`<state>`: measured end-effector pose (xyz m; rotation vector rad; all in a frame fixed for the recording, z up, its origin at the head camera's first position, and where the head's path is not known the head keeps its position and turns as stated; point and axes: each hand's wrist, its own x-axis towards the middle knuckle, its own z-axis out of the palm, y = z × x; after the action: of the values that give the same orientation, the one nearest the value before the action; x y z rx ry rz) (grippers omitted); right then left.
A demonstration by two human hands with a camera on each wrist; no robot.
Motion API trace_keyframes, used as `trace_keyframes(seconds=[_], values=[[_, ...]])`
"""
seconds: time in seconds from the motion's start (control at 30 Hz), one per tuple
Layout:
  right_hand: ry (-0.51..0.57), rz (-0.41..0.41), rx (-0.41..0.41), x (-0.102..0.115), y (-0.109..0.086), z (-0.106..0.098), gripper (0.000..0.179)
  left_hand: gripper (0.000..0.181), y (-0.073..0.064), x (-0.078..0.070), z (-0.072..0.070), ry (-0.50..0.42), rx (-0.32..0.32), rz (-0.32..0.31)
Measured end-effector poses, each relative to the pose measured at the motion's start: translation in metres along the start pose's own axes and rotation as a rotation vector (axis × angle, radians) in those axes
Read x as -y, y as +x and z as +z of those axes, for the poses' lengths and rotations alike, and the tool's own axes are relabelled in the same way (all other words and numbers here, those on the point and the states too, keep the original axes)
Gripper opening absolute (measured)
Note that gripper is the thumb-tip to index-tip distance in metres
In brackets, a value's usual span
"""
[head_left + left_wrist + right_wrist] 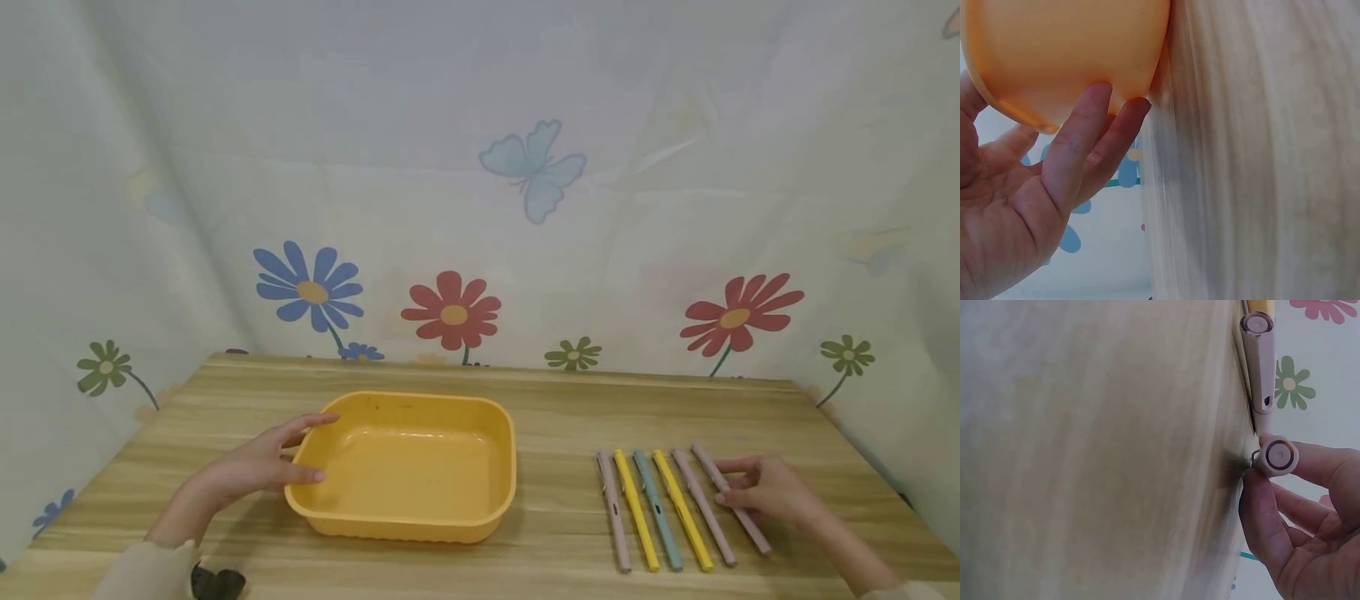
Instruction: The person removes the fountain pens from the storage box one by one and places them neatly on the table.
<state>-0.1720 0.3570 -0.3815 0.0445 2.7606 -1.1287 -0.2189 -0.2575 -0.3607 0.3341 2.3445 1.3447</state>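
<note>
My left hand point(258, 458) grips the left rim of a yellow plastic basin point(401, 528), thumb and a finger over the edge. In the left wrist view, other fingers point(1079, 144) lie against the basin's outer wall point(1072, 56). The basin holds nothing. On the right, my right hand point(776, 492) pinches a mauve pen point(742, 518), the rightmost of a row. The right wrist view shows that pen point(1280, 455) end-on between thumb and fingers, close to the tabletop. Beside it lies another mauve pen point(705, 508).
Further left in the row are a yellow pen point(683, 511), a teal pen point(658, 512), a second yellow pen point(637, 512) and a mauve pen point(614, 512). All lie on a wood-grain table point(555, 467). Behind stands a flower-printed curtain point(420, 208).
</note>
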Motion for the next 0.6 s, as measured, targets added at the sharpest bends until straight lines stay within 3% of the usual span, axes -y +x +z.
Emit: trace_keyframes(seconds=[0.23, 0.43, 0.6], values=[[-0.020, 0.010, 0.020, 0.000, -0.002, 0.000, 0.059, 0.078, -0.003, -0.004, 0.002, 0.032, -0.015, -0.031], [-0.021, 0.064, 0.000, 0.000, -0.002, -0.001, 0.058, 0.075, -0.009, -0.008, 0.001, 0.027, -0.004, 0.009], [0.045, 0.061, 0.044, -0.003, -0.002, -0.007, 0.060, 0.075, -0.017, -0.008, 0.000, 0.038, -0.024, 0.008]])
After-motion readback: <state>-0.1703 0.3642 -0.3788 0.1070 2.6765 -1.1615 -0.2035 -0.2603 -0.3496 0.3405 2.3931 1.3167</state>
